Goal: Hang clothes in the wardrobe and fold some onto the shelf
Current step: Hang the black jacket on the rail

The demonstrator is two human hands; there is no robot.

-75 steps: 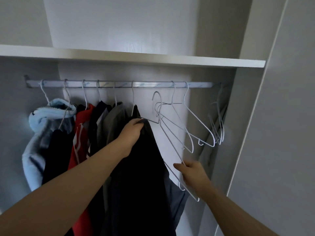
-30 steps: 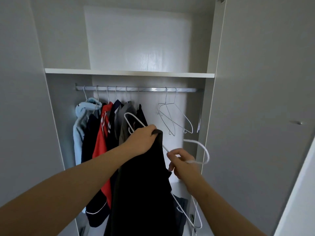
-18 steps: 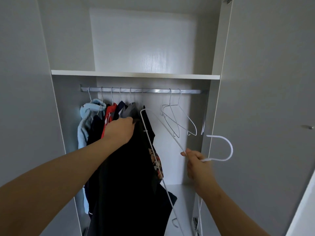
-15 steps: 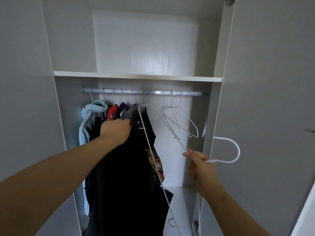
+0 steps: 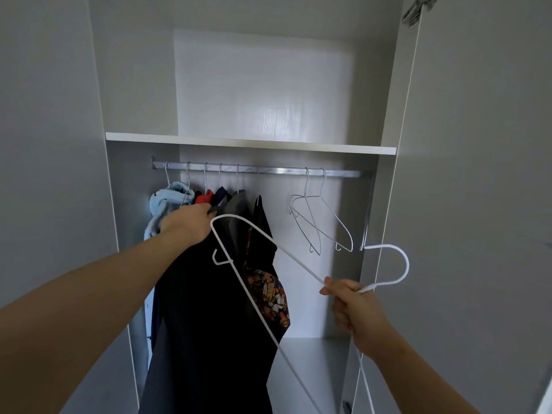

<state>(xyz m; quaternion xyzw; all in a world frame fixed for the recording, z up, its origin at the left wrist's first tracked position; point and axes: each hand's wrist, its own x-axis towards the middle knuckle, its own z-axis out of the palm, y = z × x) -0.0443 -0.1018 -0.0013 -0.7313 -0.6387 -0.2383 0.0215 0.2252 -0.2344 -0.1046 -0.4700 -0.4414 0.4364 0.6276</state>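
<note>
Two grips, I note: left hand (image 5: 186, 224) clutches the black cloth garment (image 5: 209, 324), right hand (image 5: 357, 309) pinches the white wire hanger (image 5: 295, 260), whose notch (image 5: 218, 259) may snag cloth.

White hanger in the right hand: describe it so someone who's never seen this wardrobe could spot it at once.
Under the shelf runs the rail; below it, right of the dark garment, the right hand pinches the white hanger at its neck. Unlike the two grey hangers on the rail, it is off the rail, white, and tilted with its hook pointing right.
</note>
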